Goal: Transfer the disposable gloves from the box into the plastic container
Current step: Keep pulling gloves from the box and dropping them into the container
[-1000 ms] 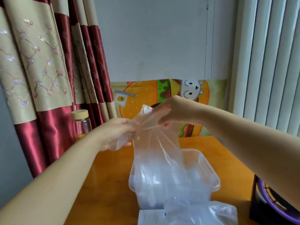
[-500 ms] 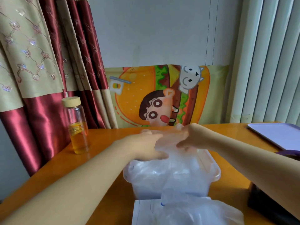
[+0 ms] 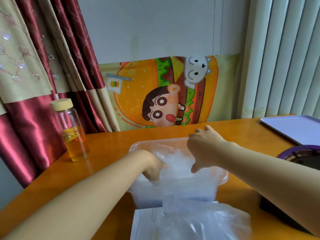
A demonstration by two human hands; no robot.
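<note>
A clear plastic container (image 3: pixel 223 177) stands in the middle of the orange table, holding crumpled transparent disposable gloves (image 3: pixel 178 163). My left hand (image 3: pixel 153 168) reaches down into the container's near left side, its fingers pushed into the gloves. Over the container's right half hovers my right hand (image 3: pixel 204 149), thumb pointing down and fingers loosely spread, touching the top of the gloves. The white glove box (image 3: pixel 143 224) lies at the bottom edge, with more clear gloves (image 3: pixel 200 220) bulging out of it against the container's front wall.
A glass bottle (image 3: pixel 73 135) with amber liquid and a beige cap stands at the table's left. A white tray (image 3: pixel 294 130) lies far right. A dark object with a purple rim (image 3: pixel 301 152) sits beside my right forearm. Curtain, poster and blinds back the table.
Both hands came down from holding a glove stretched high above the container and now push it inside. The view tilted downward.
</note>
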